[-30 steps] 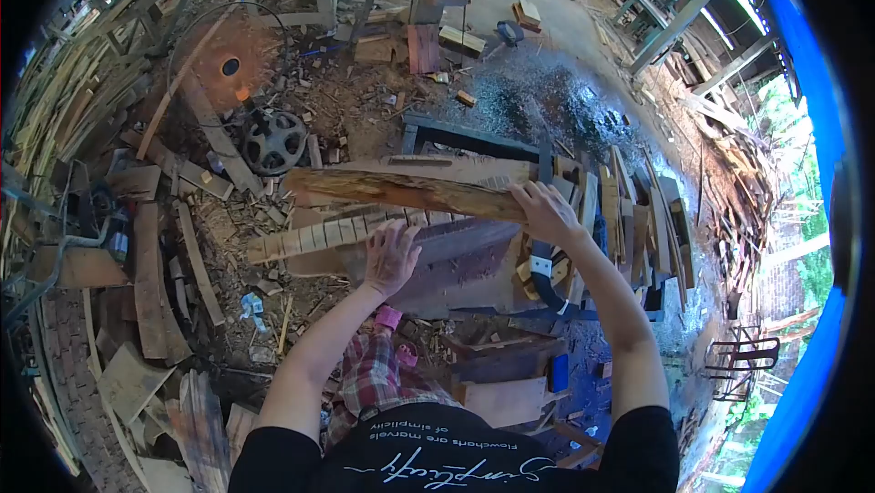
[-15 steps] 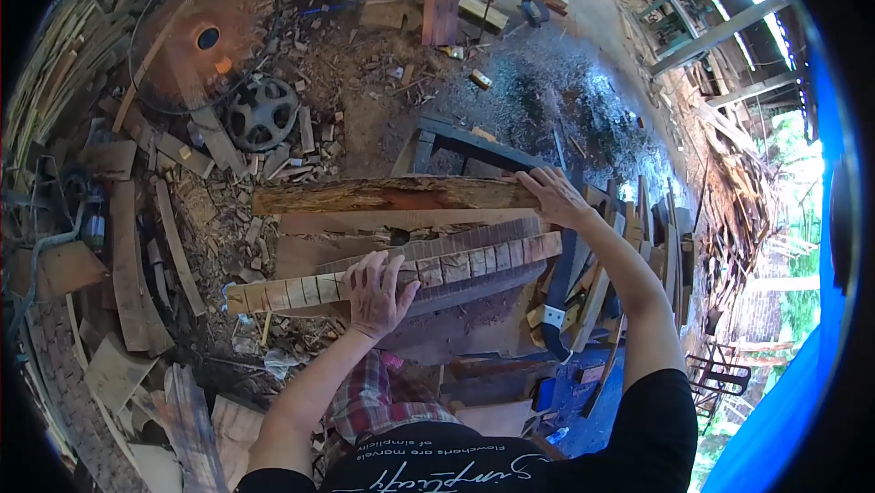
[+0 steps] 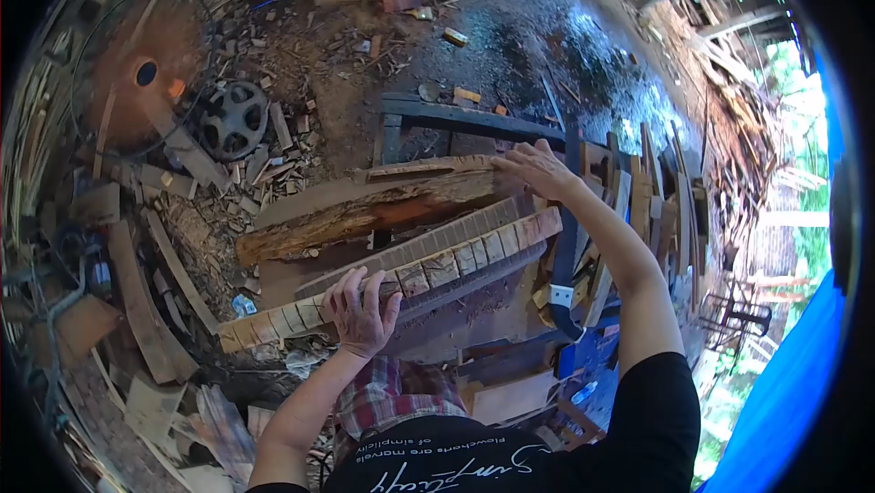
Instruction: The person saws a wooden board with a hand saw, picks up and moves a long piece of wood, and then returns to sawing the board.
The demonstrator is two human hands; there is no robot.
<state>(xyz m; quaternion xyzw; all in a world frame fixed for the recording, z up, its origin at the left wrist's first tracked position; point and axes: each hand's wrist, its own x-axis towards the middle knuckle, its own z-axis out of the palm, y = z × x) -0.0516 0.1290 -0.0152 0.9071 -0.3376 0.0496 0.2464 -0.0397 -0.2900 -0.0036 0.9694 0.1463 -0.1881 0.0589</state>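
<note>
A pale wooden strip with many dark cross lines along its edge (image 3: 437, 272) lies slanted in front of me. My left hand (image 3: 363, 315) is on its left half, fingers curled over the top edge and thumb apart. Behind it lies a rough board (image 3: 374, 212) with a brown, ragged edge. The fingers of my right hand (image 3: 540, 170) are closed over the right end of this board; their tips are partly hidden. Between the two, a grey-brown ridged piece of wood (image 3: 428, 240) runs alongside the strip.
A dark bench frame (image 3: 456, 118) stands beyond the boards. A large rusty round blade (image 3: 146, 115) and a spoked wheel (image 3: 234, 119) are at the left. Wood scraps cover the ground. Upright offcuts (image 3: 643, 201) and a dark strap (image 3: 570, 256) are at the right.
The rough board has tilted, its left end nearer me, and more of its far side shows. Both hands stay on their pieces. The whole view has shifted.
</note>
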